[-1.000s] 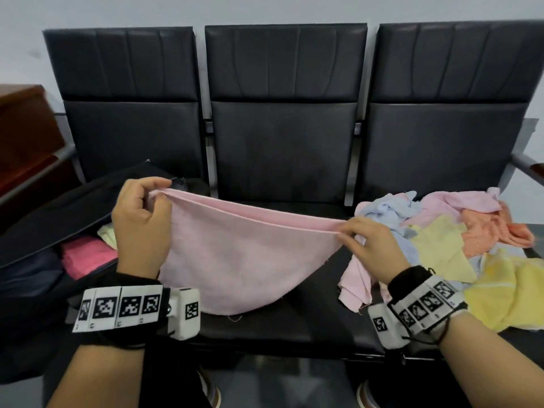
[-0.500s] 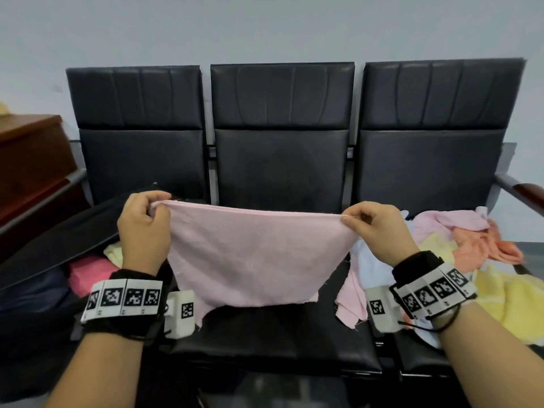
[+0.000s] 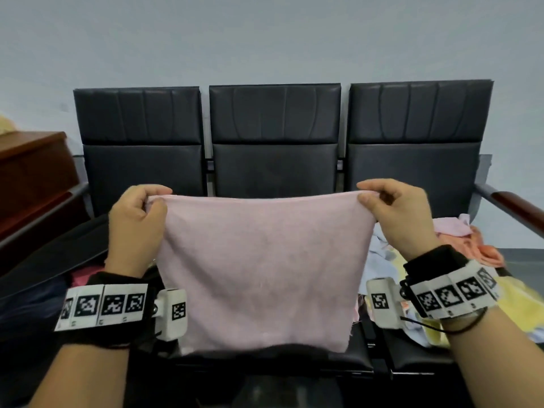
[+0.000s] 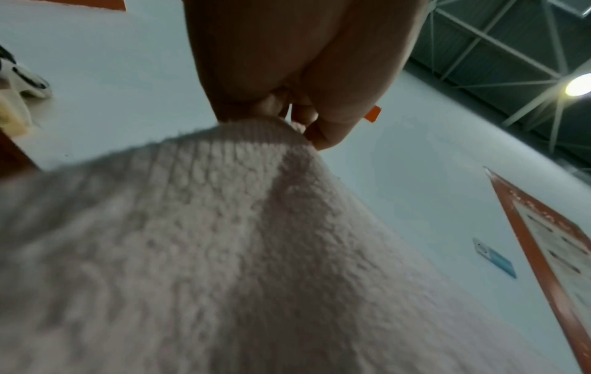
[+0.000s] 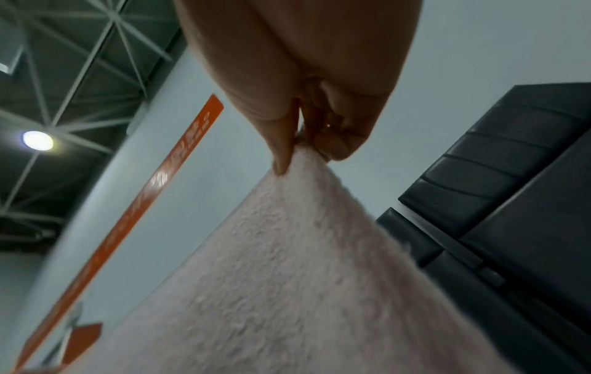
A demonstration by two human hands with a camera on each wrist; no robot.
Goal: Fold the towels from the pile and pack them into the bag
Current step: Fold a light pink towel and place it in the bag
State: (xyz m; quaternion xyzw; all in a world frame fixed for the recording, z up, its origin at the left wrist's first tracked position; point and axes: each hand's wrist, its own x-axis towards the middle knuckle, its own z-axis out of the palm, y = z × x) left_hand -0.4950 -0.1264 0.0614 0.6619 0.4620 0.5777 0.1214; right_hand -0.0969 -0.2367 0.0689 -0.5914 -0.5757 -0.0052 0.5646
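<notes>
Fingers (image 3: 153,201) of the left hand (image 3: 137,225) and right hand (image 3: 394,213) are pinched on the top corners of one pink towel (image 3: 265,269), held spread at frame centre. Behind it the towel pile (image 3: 477,242) at right and the bag (image 3: 44,260) at left are partly hidden. Three black seats (image 3: 275,136) are seen. Wrist-marker patterns cannot be read.

Both arms were stretched out forward, forearms roughly parallel, wrists wearing those marker bands with a little camera block on the inside. The left hand (image 3: 136,225) was raised with fingers curled, thumb and fingers pinching a top corner of the pink towel (image 3: 265,272). The right hand (image 3: 400,216) was doing the same on the other corner, at about the same height, well apart.
</notes>
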